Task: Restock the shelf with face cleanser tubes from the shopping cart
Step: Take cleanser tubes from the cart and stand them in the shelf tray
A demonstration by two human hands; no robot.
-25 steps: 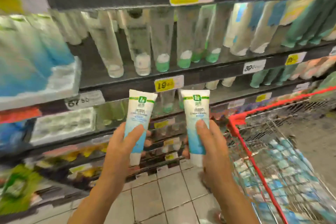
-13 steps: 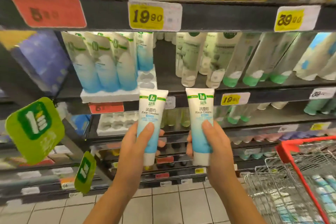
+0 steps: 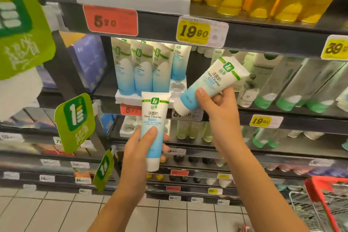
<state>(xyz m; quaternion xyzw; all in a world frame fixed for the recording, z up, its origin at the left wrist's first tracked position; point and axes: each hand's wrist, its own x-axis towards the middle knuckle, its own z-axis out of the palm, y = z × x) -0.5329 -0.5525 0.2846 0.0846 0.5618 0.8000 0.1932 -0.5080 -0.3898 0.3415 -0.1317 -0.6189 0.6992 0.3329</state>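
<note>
White-and-blue: an upright tube point(image 3: 154, 122) in your left hand point(image 3: 138, 149), a tilted tube point(image 3: 211, 83) in your right hand point(image 3: 221, 113).
Your left fingers curl round the upright tube at centre frame; your right hand clamps the tilted tube, cap pointing lower left, close to the white tray point(image 3: 128, 98) where matching shelf tubes point(image 3: 143, 73) stand. The red-rimmed cart point(image 3: 323, 184) shows at lower right.
</note>
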